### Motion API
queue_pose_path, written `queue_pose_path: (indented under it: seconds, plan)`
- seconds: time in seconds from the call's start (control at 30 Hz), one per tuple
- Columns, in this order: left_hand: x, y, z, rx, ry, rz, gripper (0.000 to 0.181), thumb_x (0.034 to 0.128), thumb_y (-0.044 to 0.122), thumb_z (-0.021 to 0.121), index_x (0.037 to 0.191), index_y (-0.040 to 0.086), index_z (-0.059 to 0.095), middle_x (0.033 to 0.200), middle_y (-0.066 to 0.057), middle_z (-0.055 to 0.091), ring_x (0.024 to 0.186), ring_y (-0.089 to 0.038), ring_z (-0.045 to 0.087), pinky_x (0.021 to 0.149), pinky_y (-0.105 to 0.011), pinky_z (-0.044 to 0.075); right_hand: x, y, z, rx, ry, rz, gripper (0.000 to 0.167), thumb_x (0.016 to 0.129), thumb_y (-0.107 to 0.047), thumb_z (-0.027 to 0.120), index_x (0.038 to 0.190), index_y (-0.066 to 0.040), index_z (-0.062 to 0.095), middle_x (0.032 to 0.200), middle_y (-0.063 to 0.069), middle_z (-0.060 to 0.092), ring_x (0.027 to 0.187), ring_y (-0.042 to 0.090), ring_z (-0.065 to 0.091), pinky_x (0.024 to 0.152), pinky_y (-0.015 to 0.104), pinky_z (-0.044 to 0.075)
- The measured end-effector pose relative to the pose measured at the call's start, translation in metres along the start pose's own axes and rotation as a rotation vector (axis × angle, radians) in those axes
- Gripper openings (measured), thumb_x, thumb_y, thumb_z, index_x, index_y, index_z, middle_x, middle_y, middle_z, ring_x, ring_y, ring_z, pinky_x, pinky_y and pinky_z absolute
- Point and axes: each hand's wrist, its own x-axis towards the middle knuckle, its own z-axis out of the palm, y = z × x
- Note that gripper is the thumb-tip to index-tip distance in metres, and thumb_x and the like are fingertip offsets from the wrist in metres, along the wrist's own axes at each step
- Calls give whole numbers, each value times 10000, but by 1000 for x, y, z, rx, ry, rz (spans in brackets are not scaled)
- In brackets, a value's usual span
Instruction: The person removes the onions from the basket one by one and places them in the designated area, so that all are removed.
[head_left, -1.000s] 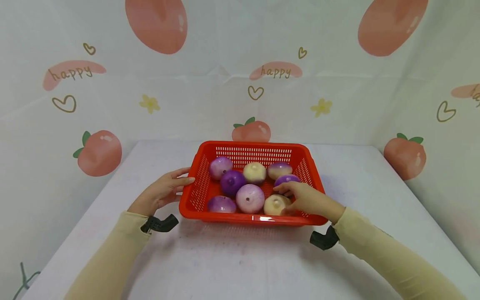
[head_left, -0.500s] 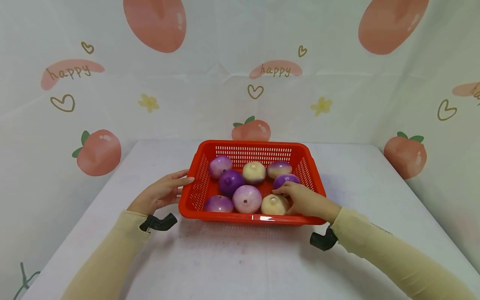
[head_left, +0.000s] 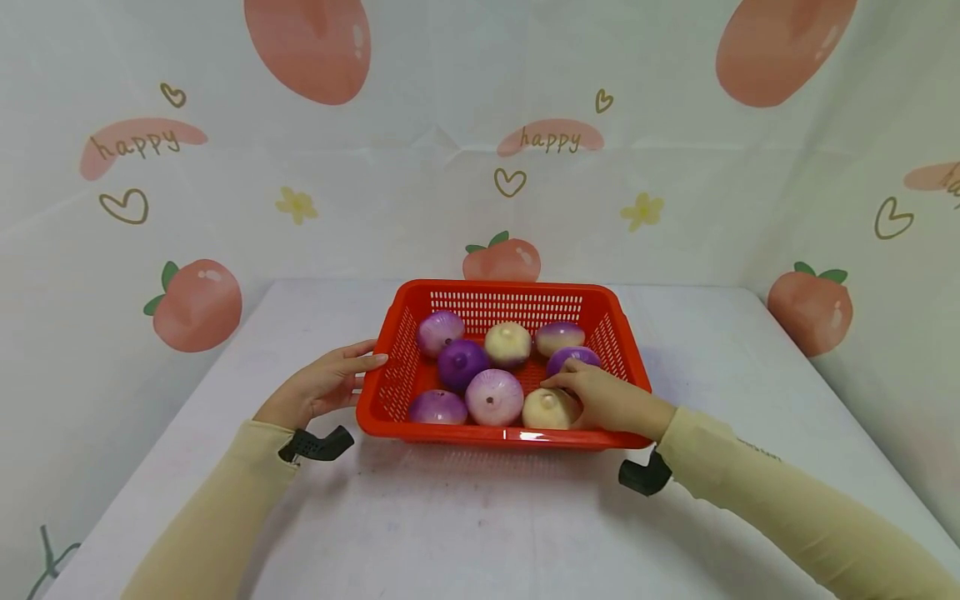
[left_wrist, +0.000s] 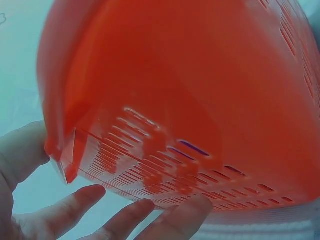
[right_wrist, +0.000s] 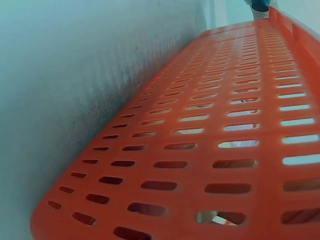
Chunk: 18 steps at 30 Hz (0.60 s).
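Note:
A red slotted plastic basket (head_left: 502,437) holds several onions, some purple and some pale. On its left side my left hand (head_left: 322,387) grips the rim: the thumb lies on it, and the fingers (left_wrist: 75,207) spread below along the outer wall. My right hand (head_left: 618,404) reaches over the front right corner. Its fingers and thumb curl round a pale cream onion (head_left: 549,408); part of this onion is hidden by the hand. Only the basket's slotted outer wall (right_wrist: 195,130) fills the right wrist view, so the right fingers do not show there.
The basket stands on a white-covered table (head_left: 480,525). Just behind the right hand lies a purple onion (head_left: 573,360), and a light purple onion (head_left: 495,398) sits left of the held one. A printed white cloth (head_left: 420,200) closes off the back and sides.
The right hand has shifted slightly left with the pale onion, and the front onions beside it have moved a little left. The left hand stays on the rim.

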Motion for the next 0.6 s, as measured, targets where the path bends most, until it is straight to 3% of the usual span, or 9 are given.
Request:
queue_pose_path:
  seconds: [0.27,0.6]
  plan:
    - [0,1,0,9,-3,-4,721,961,322,593,1545,129,218,1269,-52,550,992,-172,648,887,-422,560,1,1,-3,9,-46,29,520,718,-204,853,1173,-51,652,1060,33,692,1015,223,642,912,385,546]
    - [2,-1,-2,18,-17,4,699,967,319,583,1541,127,234,1236,-34,565,1009,-183,636,897,-424,556,-2,3,-10,42,-24,59,521,705,-194,861,1170,-98,648,1065,-7,670,1034,201,616,924,383,533]
